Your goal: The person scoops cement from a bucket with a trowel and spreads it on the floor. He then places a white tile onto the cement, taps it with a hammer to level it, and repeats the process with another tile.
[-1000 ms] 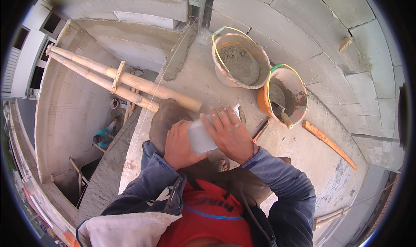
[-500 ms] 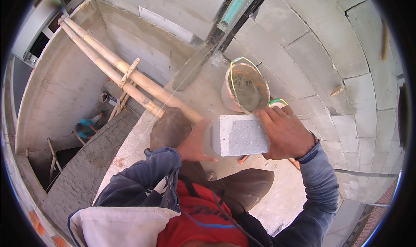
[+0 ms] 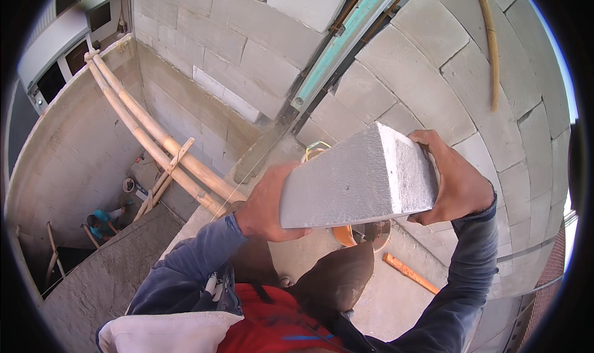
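Between my two hands is a light grey concrete block (image 3: 343, 183), held up in front of me with one long side and a rough end face showing. My left hand (image 3: 266, 201) grips its left end, thumb along the lower edge. Around the right end wrap the fingers of my right hand (image 3: 458, 183). Behind the block a bucket shows only its yellow-green handle (image 3: 317, 146). Below the block, an orange bucket (image 3: 343, 235) is partly covered by it.
An orange bar (image 3: 410, 272) lies on the concrete floor at right. Two bamboo poles (image 3: 167, 142) cross an open drop at left, where another person in teal (image 3: 104, 223) is far below. Block walls (image 3: 427, 74) rise ahead and right, with a teal-and-metal straightedge (image 3: 346, 40) in the corner.
The block has been raised and turned, so its long side now shows. My left hand has come onto its left end. The mortar bucket is now mostly hidden behind it.
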Motion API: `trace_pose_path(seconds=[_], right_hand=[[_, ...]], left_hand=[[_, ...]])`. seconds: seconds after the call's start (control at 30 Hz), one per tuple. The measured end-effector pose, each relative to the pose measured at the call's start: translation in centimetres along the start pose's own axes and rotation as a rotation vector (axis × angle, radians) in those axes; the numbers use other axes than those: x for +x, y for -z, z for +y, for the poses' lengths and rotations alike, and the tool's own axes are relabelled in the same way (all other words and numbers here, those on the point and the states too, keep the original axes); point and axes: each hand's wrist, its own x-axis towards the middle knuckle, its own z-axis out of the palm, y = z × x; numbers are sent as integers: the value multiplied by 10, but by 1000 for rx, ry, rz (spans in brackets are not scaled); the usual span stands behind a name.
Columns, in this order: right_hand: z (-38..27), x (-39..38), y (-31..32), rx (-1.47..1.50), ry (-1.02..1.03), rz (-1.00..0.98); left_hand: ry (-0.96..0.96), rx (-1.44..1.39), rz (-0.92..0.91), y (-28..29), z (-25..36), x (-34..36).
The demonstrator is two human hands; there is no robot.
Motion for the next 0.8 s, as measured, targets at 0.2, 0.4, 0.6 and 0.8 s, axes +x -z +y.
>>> trace_pose_path(seconds=[0.2, 0.4, 0.6, 0.8], right_hand=[[22, 38, -46, 316, 151, 71], [45, 143, -138, 437, 418, -17], [111, 281, -116, -240, 242, 325], [248, 434, -16, -1150, -324, 253]], left_hand=[[144, 304, -157, 100, 72, -5], [425, 699, -269, 163, 121, -26], [777, 1041, -510, 187, 165, -80], [1266, 1143, -689, 181, 214, -148]])
